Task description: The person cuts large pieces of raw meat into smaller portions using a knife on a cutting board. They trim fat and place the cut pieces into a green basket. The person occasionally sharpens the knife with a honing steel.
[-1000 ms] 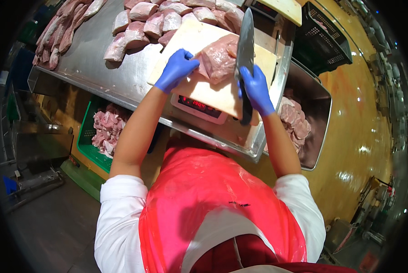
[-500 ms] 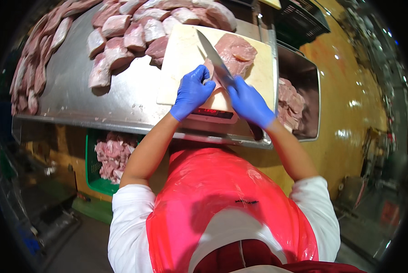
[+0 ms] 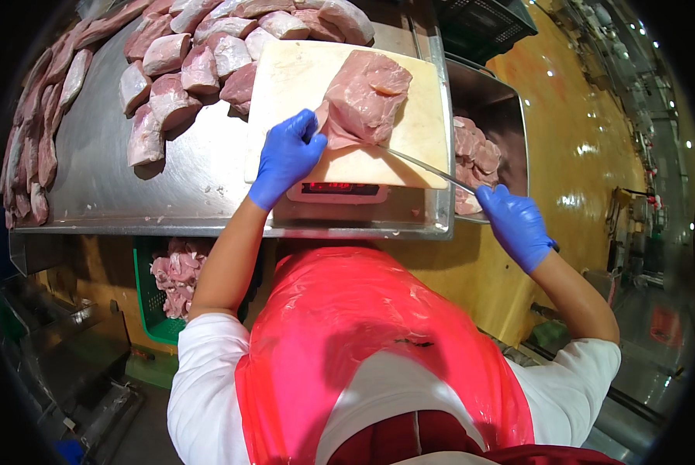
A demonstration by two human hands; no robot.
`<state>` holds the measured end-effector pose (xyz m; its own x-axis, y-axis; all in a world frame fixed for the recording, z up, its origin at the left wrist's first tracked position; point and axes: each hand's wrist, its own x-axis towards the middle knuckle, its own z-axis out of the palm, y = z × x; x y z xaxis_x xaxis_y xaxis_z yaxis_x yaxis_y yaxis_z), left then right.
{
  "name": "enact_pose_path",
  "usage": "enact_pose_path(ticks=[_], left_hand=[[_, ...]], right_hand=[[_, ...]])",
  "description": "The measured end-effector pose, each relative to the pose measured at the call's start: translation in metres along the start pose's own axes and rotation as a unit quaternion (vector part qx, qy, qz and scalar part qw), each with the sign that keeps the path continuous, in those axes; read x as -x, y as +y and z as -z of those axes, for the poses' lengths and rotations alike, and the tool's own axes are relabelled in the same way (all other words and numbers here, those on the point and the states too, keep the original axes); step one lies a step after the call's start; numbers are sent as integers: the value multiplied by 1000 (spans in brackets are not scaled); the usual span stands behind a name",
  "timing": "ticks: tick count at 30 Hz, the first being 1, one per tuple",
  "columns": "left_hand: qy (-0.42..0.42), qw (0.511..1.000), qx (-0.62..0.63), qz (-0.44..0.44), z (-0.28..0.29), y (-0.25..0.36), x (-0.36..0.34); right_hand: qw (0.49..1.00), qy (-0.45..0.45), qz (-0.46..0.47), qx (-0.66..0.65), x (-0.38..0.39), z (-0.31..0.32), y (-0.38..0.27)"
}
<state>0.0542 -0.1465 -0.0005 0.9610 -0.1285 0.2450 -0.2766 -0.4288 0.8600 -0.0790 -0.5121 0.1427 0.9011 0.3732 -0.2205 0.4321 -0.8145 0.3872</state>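
A pale pink slab of raw meat (image 3: pixel 369 97) lies on a cream cutting board (image 3: pixel 285 77), which rests over a scale (image 3: pixel 332 191) with red digits. My left hand (image 3: pixel 289 155), in a blue glove, is closed on a thin flap at the meat's lower left. Out to the right, my right hand (image 3: pixel 515 227), also blue-gloved, grips a long knife (image 3: pixel 432 169). Its blade lies low and slanted, with the tip at the meat's lower edge, partly hidden there.
Many pork pieces (image 3: pixel 198 70) and long strips (image 3: pixel 41 151) cover parts of the steel table (image 3: pixel 91 186). A steel bin (image 3: pixel 506 116) of meat stands right, a green crate (image 3: pixel 146 287) of trimmings below left, a dark crate (image 3: pixel 487 23) at top right.
My right hand and the knife have swung down and right, the blade going from steep above the meat to low at its lower edge. My left hand still grips the flap. The view has shifted.
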Motion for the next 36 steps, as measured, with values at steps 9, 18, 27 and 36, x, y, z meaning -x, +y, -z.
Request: enact_pose_path(ticks=[9, 18, 27, 36], left_hand=[[26, 986, -157, 55, 8, 7, 6], [102, 977, -188, 11, 45, 38, 18], [104, 958, -126, -237, -8, 2, -5], [27, 968, -168, -185, 11, 15, 2]], right_hand=[[818, 89, -63, -565, -139, 9, -46], [771, 80, 0, -632, -161, -17, -86], [883, 88, -12, -461, -138, -30, -110], [872, 114, -86, -467, -39, 5, -77]])
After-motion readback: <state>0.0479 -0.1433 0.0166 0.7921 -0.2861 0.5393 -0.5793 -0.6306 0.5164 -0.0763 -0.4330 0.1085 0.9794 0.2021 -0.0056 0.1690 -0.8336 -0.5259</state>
